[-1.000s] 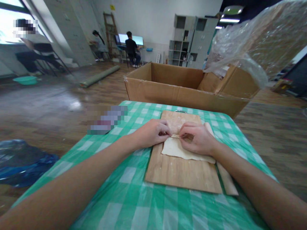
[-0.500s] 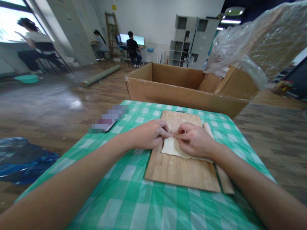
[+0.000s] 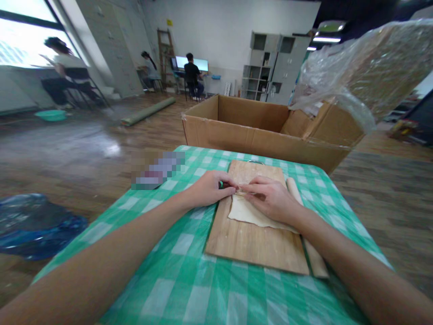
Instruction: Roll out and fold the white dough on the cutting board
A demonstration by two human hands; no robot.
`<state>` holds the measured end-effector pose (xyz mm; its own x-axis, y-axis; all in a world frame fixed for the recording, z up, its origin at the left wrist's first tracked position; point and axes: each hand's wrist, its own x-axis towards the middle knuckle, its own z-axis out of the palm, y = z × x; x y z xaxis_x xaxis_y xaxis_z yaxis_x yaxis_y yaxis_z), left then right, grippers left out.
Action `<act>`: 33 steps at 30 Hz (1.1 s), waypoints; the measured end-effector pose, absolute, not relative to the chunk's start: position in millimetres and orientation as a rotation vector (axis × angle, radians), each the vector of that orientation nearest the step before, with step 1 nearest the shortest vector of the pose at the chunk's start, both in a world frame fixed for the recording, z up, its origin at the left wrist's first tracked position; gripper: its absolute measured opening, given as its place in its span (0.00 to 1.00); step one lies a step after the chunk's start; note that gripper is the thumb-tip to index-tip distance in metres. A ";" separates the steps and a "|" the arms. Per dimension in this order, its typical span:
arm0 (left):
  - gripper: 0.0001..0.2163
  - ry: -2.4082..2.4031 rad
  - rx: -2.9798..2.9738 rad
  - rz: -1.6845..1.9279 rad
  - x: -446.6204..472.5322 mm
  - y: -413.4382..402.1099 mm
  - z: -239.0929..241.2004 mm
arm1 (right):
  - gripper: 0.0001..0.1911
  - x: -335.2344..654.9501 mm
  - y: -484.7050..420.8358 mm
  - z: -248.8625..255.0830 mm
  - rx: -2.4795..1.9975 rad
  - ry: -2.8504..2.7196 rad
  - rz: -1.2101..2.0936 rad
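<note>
A thin, pale sheet of dough (image 3: 244, 212) lies on a wooden cutting board (image 3: 250, 243), its near edge slightly wavy. At the far left corner of the sheet, my left hand (image 3: 211, 187) pinches the edge between thumb and fingers. My right hand (image 3: 272, 198) is right beside it, fingertips closed on the same far edge, which looks slightly folded over. The right hand and wrist hide much of the sheet's right side. Along the board's right side rests a wooden rolling pin (image 3: 315, 258), partly behind my right forearm.
A green-and-white checked cloth (image 3: 158, 289) covers the table. Beyond it stands a large open cardboard box (image 3: 237, 133) with plastic wrap (image 3: 324, 67). A blurred-out flat object (image 3: 158, 171) lies at the left edge. Blue plastic (image 3: 37, 230) is on the floor; several people sit far back.
Both hands stay at the dough's far edge; the left fingers have straightened a little and the right fingertips have shifted slightly left. The whole view has tilted slightly upward.
</note>
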<state>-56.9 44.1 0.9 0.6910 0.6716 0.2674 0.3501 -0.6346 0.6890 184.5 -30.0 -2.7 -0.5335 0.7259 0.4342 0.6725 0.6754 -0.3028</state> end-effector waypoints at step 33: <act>0.08 0.417 3.110 0.465 -59.7 30.6 27.8 | 0.20 183.6 -35.7 -0.6 -1.019 -2.516 -0.032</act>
